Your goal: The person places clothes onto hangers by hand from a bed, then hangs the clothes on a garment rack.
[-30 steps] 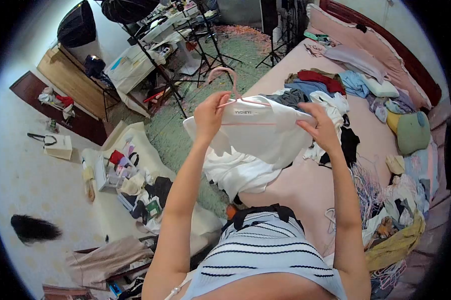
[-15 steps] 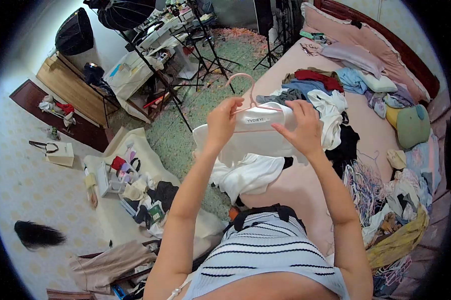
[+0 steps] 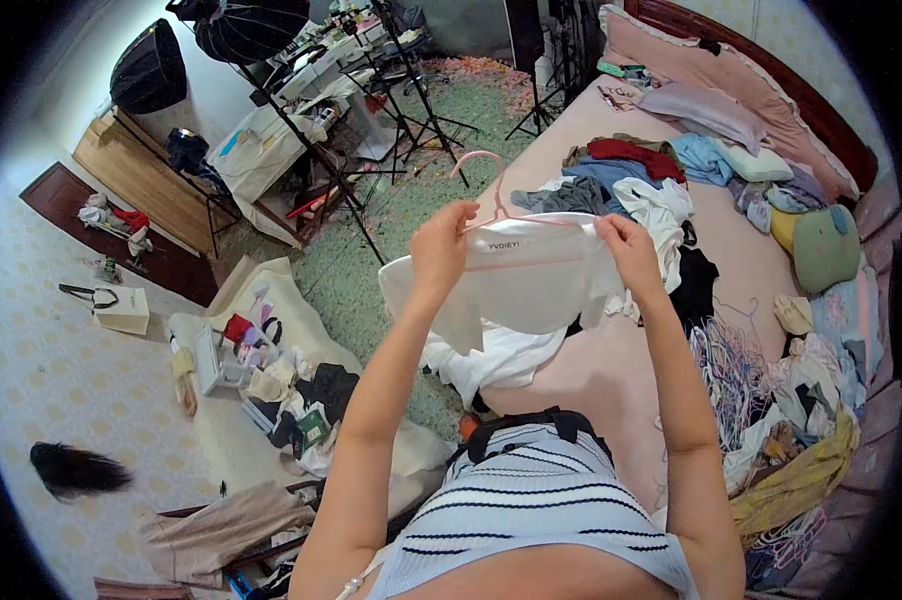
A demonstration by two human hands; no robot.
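A thin white shirt (image 3: 531, 290) hangs on a pink clothes hanger (image 3: 501, 190) in front of me, above the bed's edge. Its inside back neck shows the printed letters YVDIEYI. My left hand (image 3: 441, 250) is closed at the left side of the neckline, gripping the hanger's arm together with the fabric. At the right side, my right hand (image 3: 631, 255) pinches the shirt's neckline near the shoulder. The hanger's hook points up and curves left. Below the shirt, a white garment (image 3: 496, 355) lies across the bed's edge.
The pink bed (image 3: 591, 400) holds piled clothes (image 3: 621, 175), a bundle of hangers (image 3: 721, 385) and a green cushion (image 3: 828, 250). On the left, a cream-covered seat (image 3: 211, 430) bears assorted items. Light stands (image 3: 321, 150) and a cluttered table (image 3: 261, 150) stand further off.
My right hand has gone from spread fingers to a pinch on the neckline, moving slightly right and down. The shirt is now spread wider and its front hangs more visibly.
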